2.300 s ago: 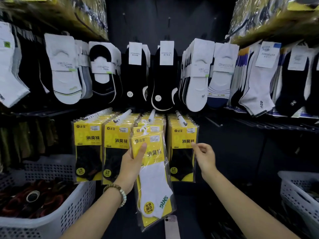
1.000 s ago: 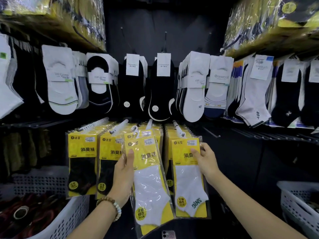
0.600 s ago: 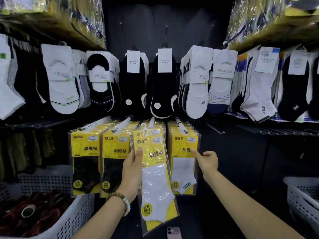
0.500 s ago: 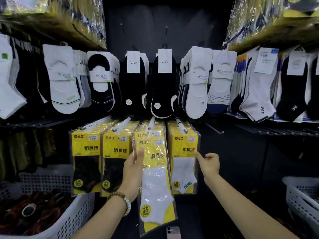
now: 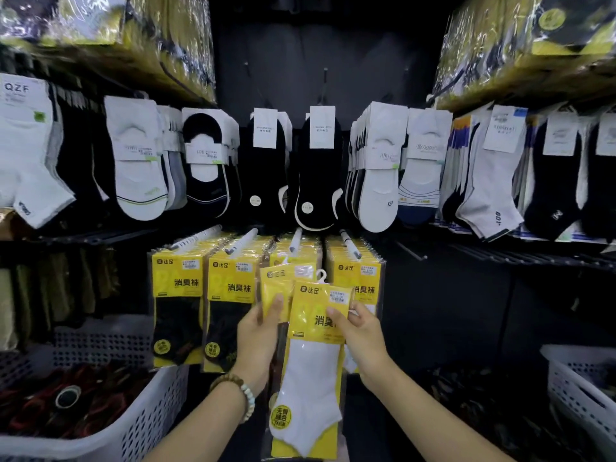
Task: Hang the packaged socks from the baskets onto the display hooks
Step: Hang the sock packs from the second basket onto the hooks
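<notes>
Now, left hand (image 5: 258,341) gripping rear yellow sock packet (image 5: 275,285), right hand (image 5: 361,331) pinching front white-sock packet (image 5: 310,371), before loaded display hooks (image 5: 241,241).

This is a shop, seen at its sock display. A dark back wall (image 5: 333,45) carries rows of display hooks (image 5: 241,243), each loaded with many copies of one item. Labelled socks (image 5: 140,181) hang above and yellow packaged socks (image 5: 180,295) hang below. White perforated baskets (image 5: 150,421) of stock stand at both sides, and plastic-wrapped bundles (image 5: 150,35) fill the top shelves.
</notes>
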{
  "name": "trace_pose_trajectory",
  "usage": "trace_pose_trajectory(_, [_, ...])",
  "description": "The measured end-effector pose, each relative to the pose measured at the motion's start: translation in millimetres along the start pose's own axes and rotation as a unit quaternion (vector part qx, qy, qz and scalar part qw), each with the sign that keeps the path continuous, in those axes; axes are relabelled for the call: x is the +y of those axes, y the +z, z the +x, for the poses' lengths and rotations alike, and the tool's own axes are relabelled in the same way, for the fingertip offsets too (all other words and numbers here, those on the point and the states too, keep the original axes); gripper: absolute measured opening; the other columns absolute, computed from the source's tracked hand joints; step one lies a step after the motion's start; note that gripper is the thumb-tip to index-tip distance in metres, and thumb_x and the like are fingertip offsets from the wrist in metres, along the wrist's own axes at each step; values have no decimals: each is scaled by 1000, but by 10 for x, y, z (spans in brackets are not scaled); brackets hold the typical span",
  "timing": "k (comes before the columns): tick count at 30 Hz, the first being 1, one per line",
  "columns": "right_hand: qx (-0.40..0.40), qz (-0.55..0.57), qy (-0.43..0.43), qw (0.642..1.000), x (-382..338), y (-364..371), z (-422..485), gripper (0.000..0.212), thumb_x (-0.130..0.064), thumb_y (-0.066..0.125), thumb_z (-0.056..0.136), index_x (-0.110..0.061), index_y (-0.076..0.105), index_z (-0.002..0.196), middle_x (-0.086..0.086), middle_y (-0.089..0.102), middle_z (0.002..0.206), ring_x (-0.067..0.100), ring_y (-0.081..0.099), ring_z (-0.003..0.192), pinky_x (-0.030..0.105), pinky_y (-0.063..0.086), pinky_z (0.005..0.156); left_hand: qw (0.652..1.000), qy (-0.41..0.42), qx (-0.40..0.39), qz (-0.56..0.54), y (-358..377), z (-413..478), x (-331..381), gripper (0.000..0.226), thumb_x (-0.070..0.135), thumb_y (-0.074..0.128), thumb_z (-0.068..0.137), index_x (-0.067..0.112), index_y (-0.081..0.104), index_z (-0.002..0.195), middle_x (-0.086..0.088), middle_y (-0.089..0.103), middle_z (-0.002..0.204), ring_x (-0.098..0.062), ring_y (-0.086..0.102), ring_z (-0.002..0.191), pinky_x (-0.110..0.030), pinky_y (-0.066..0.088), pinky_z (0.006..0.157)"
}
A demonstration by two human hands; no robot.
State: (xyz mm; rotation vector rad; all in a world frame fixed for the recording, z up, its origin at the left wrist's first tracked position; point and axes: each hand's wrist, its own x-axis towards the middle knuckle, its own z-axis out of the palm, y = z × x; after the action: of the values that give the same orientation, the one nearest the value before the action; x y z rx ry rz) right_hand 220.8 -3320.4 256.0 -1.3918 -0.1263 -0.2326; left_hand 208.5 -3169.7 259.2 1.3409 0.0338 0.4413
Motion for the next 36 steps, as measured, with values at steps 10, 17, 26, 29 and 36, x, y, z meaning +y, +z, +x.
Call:
trace_pose_trajectory(10, [44,-83,-25,995,-155,296,450,50,-23,55,96,-7,39,141,2,57,123,15,50,116,25,35,91,987,85,100,93,-847,391,261,22,44,52,90,30,51,74,5,36,58,-11,35,55,-20,33,57])
trace_pose_trajectory(17, [83,-139,-19,987,39,706,783,34,-18,56,96,4,56,122,20,59,124,37,52,119,47,45,98,991,90,75,61,-990,489,254,51,45,53,91,16,50,134,14,54,124,-7,49,116,-27,36,100])
trace_pose_trajectory(26, [145,-198,-51,968,205,739,831,33,-26,59,93,-5,53,118,2,58,96,17,54,89,25,42,73,994,74,39,66,-898,429,215,11,41,53,92,47,44,92,32,49,79,23,50,67,-7,32,61])
trace_pose_trajectory(29, [124,-184,-84,971,199,699,679,42,-23,57,94,-5,46,131,5,55,123,22,52,118,26,42,93,995,62,16,82,-883,403,181,4,41,52,92,44,53,94,31,61,82,26,52,72,-5,38,60])
trace_pose_trajectory(36, [-13,-157,-94,983,-26,639,289,32,-33,54,95,-18,53,124,-5,57,122,12,51,119,23,39,98,997,19,-44,67,-501,254,182,12,39,54,93,45,47,84,36,52,74,24,52,68,-3,38,55])
